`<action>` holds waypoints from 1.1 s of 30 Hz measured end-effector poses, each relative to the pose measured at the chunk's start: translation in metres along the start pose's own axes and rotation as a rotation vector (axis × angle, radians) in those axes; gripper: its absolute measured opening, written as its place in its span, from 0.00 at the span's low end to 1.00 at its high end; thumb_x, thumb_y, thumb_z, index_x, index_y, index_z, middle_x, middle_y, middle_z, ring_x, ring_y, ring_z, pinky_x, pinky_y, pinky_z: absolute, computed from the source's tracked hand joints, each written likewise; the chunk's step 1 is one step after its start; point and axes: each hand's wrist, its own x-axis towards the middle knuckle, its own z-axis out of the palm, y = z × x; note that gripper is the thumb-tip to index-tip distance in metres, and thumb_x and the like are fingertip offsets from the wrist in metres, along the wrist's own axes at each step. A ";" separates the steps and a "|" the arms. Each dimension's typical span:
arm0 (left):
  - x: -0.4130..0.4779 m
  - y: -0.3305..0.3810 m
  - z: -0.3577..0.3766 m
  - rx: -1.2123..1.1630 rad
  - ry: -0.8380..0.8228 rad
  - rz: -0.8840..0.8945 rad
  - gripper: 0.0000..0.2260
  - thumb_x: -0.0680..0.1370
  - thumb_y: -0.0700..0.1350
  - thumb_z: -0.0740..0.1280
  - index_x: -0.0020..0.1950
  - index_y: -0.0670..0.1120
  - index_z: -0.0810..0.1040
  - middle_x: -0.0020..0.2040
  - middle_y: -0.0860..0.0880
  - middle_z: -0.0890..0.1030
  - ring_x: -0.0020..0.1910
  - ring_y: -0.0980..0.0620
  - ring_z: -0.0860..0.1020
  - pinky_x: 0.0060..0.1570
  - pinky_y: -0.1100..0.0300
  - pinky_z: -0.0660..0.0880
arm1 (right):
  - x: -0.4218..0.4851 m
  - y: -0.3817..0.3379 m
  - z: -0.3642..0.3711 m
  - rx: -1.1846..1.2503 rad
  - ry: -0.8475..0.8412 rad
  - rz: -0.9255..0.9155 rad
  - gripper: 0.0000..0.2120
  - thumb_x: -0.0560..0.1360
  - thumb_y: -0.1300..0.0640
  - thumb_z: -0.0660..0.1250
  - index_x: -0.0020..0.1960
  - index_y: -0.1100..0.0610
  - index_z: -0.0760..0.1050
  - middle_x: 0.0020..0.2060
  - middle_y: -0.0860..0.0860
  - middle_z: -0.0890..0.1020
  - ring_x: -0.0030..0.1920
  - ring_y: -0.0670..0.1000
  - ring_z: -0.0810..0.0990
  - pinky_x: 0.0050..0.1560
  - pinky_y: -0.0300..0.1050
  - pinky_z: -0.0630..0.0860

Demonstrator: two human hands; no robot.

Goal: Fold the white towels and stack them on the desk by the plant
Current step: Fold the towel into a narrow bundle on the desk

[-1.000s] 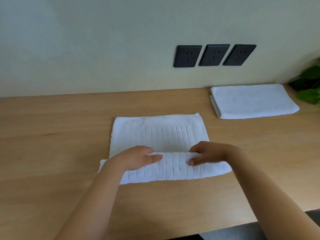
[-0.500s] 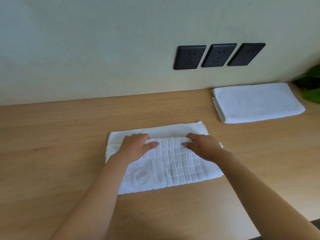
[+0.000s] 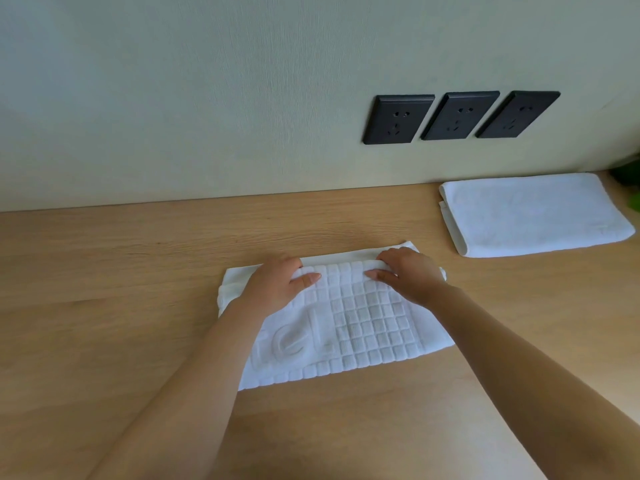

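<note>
Head view: left hand (image 3: 277, 287) and right hand (image 3: 410, 277) each pinch the far edge of the checked towel (image 3: 367, 327), which lies flat under both wrists.

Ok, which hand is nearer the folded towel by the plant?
Right. Both grip the checked towel; the right hand sits left of the folded towel, the left hand farther left.
</note>
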 end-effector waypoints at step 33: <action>0.009 0.020 0.052 0.300 0.477 0.030 0.16 0.78 0.54 0.54 0.46 0.50 0.80 0.43 0.54 0.80 0.43 0.49 0.77 0.46 0.57 0.61 | 0.017 0.022 -0.017 -0.077 -0.206 0.022 0.16 0.79 0.37 0.54 0.46 0.49 0.69 0.39 0.48 0.79 0.42 0.49 0.77 0.42 0.44 0.72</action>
